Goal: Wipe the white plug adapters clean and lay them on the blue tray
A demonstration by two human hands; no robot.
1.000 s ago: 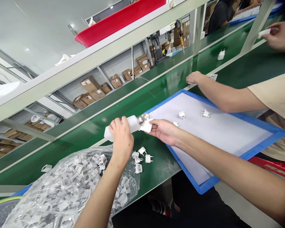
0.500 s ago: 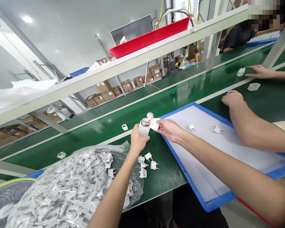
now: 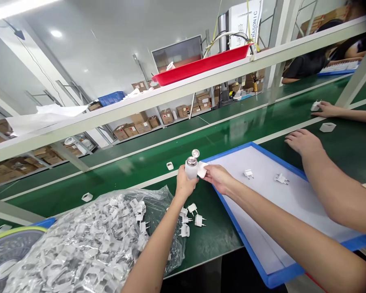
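Observation:
My left hand is wrapped around a white pump dispenser bottle, whose round metal lid stands flipped up. Between the fingers of my right hand is a white cloth piece, close beside the bottle; whether the two touch I cannot tell. Below my hands several white plug parts lie on the green bench. To the left, a clear plastic bag bulges with many more white plug parts.
A blue-rimmed tray with two plug parts lies under my right forearm. A co-worker's hand rests beyond it; the other hand touches a white part. White housings sit along the belt. A fan stands at left.
My view has tilted up slightly. My hands still hold the bottle and the cloth piece close together. The co-worker's far hand has closed in on the white part.

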